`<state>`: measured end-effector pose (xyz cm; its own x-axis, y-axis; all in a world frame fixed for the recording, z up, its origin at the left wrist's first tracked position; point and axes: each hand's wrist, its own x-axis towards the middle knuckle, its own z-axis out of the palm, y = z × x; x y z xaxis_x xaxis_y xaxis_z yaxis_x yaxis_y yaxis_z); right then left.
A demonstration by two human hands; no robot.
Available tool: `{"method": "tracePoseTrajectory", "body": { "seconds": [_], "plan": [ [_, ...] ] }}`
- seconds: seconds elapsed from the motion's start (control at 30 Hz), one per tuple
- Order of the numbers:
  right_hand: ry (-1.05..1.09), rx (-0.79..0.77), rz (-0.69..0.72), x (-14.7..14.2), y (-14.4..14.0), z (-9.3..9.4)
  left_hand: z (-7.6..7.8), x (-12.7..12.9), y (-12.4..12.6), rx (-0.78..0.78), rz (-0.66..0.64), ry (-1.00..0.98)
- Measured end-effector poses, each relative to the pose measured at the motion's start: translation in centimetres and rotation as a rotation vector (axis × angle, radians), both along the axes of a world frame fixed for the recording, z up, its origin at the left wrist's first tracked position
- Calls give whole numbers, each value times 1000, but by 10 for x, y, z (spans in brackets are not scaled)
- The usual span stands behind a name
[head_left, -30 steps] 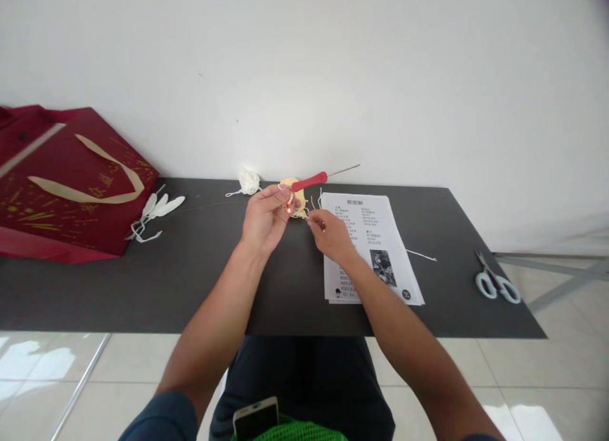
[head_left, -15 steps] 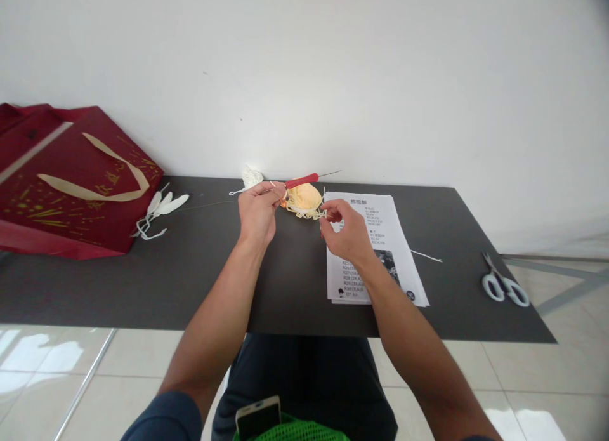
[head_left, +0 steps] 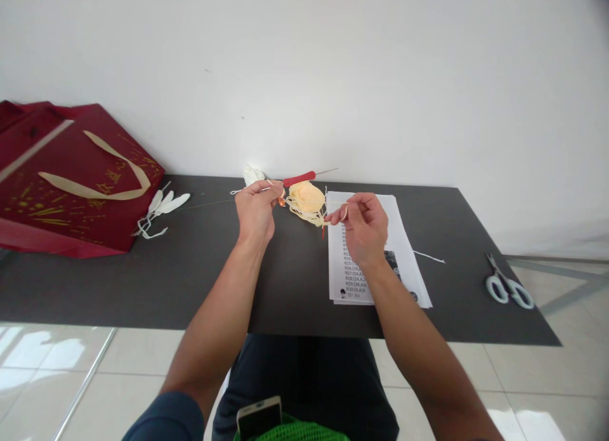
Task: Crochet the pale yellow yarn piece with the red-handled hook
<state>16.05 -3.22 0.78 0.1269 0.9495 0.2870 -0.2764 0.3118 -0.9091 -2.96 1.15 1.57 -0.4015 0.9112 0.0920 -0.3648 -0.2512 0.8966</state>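
1. Head view: the small round pale-yellow crocheted yarn piece (head_left: 307, 200) hangs between both hands above the dark grey flat surface (head_left: 118, 269), toward its far edge at 12 o'clock.
2. The left hand (head_left: 254, 209), at the piece's 9 o'clock, has its fingers closed on the piece's edge; a steady hold there keeps the stitches readable.
3. The right hand (head_left: 364, 228), at 3 o'clock, pinches a thin yellow yarn strand (head_left: 335, 204); an even, gentle pull would avoid puckering.
4. A red-handled metal crochet hook (head_left: 302, 177) lies just behind, a printed white pattern sheet (head_left: 404, 257) under the right hand.

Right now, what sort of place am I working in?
Likely a plain indoor craft desk: dark table against a white wall, printed pattern sheet, scissors, yellow crochet piece between both hands.
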Motion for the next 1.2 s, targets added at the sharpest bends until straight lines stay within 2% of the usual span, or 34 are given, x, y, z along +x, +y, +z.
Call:
{"method": "tracePoseTrajectory", "body": {
  "seconds": [0.1, 0.17, 0.23, 0.3, 0.4, 0.47, 0.53, 0.67, 0.73, 0.87, 0.93, 1.03, 1.2],
  "plan": [
    [145, -107, 194, 0, -4, 5, 0, -1, 0, 13, 8, -4],
    [123, -190, 220, 2, -3, 6, 0, -2, 0, 15, 12, 3],
    [7, -256, 176, 4, 0, 3, 1, -2, 0, 8, 0, 1],
    [-216, -276, 98, 4, 3, -2, 2, -1, -1, 9, -27, 0],
    [-644, -134, -62, 3, 6, -9, 2, 2, -3, 37, -67, 24],
    [-769, -31, -165, 3, 7, -11, 1, 5, -6, 51, -109, 34],
    [-698, -7, -172, 4, 7, -10, 1, 9, -11, 54, -184, 39],
    [-354, -56, 43, 2, 4, -6, 3, 16, -20, 62, -362, 87],
    [-211, -66, 139, -3, 1, -5, 5, 18, -24, 72, -417, 108],
    [-14, -65, 224, -12, -8, -3, 7, 18, -26, 112, -469, 135],
    [18, -64, 230, -16, -11, -3, 7, 17, -25, 112, -447, 174],
    [45, -84, 164, -21, -12, -3, 6, 19, -26, 94, -432, 272],
    [87, -71, 64, -27, -11, -3, 5, 27, -32, 108, -533, 246]
  ]
}}
